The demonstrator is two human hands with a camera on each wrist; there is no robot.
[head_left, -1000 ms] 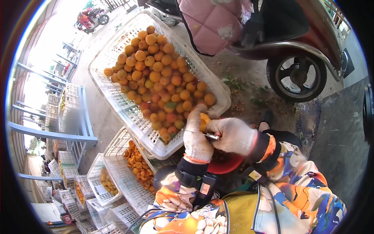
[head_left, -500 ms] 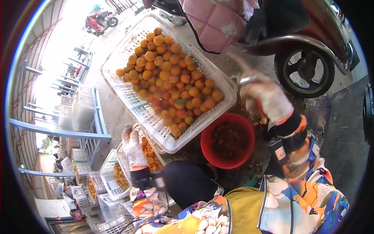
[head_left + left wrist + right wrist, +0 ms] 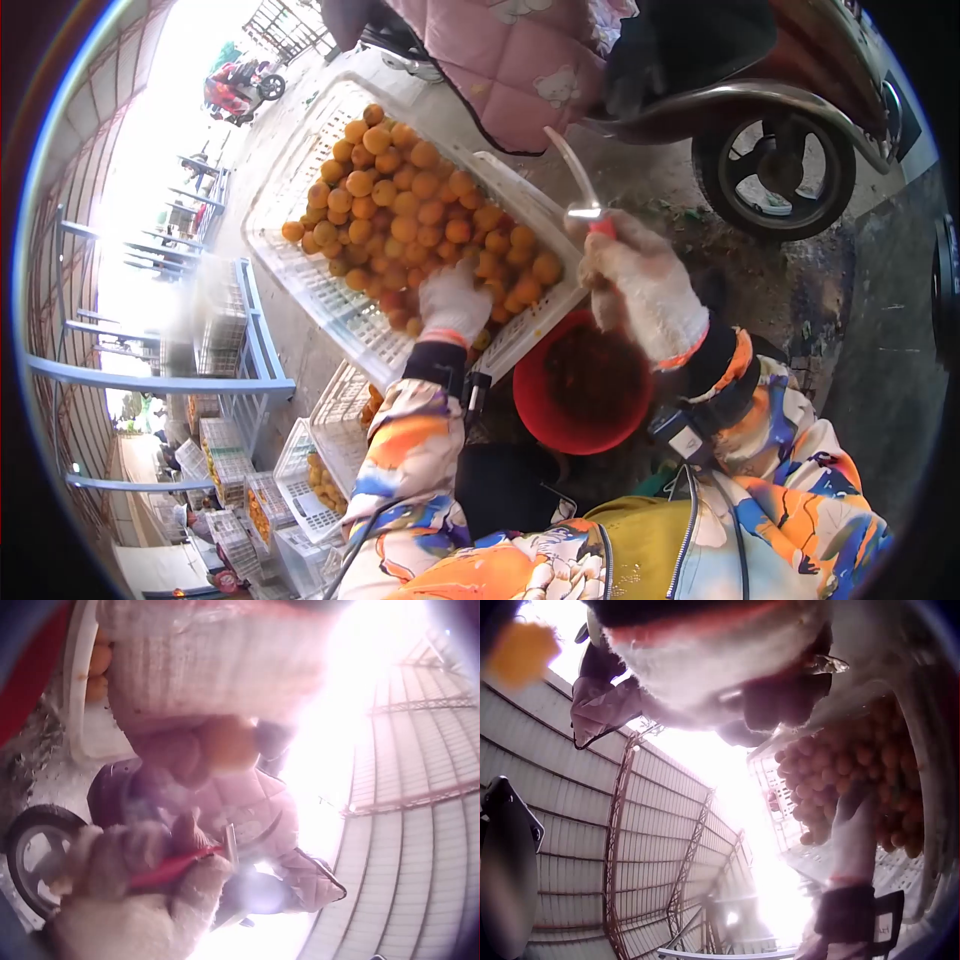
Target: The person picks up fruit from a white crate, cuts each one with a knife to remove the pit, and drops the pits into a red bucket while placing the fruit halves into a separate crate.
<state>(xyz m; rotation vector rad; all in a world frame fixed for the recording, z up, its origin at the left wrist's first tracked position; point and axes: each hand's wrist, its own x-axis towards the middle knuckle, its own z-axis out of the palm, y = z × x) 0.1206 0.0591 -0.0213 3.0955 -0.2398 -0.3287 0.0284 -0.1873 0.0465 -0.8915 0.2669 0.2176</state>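
Observation:
Gloved in white, my left hand (image 3: 455, 300) reaches into the orange fruit (image 3: 405, 203) heaped in a white crate (image 3: 350, 325). In the left wrist view, the fingers of that hand (image 3: 217, 675) curl against one blurred orange fruit (image 3: 231, 744). My right hand (image 3: 650, 290), also gloved, grips the red handle (image 3: 602, 228) of a tool with a curved metal blade (image 3: 572, 165), raised beside the crate's right edge. The same red handle (image 3: 180, 866) shows across the right fingers in the left wrist view. A red basin (image 3: 530, 400) with dark contents stands below, between the hands.
A scooter with a dark wheel (image 3: 772, 178) and a pink quilted cover (image 3: 500, 75) stands at the upper right. More crates (image 3: 292, 475) with orange fruit lie at the lower left, near a blue metal rail (image 3: 160, 378).
My left hand has moved from the lower-left crate up into the fruit of the large crate. My right hand has shifted slightly left and down, still gripping the tool; the earlier fruit is gone from between the hands.

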